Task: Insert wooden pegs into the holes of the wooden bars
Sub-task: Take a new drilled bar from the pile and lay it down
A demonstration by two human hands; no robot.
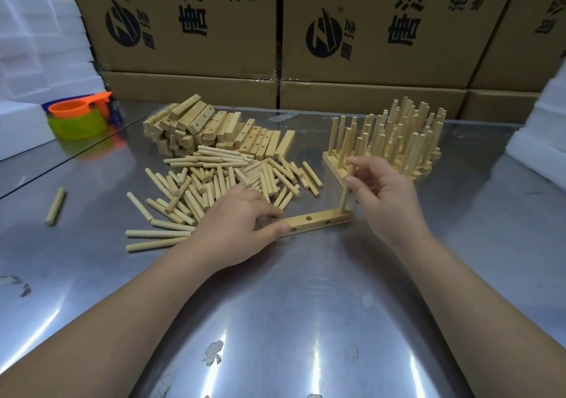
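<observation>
At centre frame, your left hand (235, 223) grips the bar (318, 218) while your right hand (386, 195) pinches a seemingly light, stiff peg (346, 195) high up.

A pale wooden bar (318, 218) with round holes lies flat, one peg (345, 195) standing upright in its right end, loose pegs (220, 183) heaped behind its left end, bare bars (214, 128) stacked beyond them, and peg-filled bars (398, 143) clustered at the right.
</observation>
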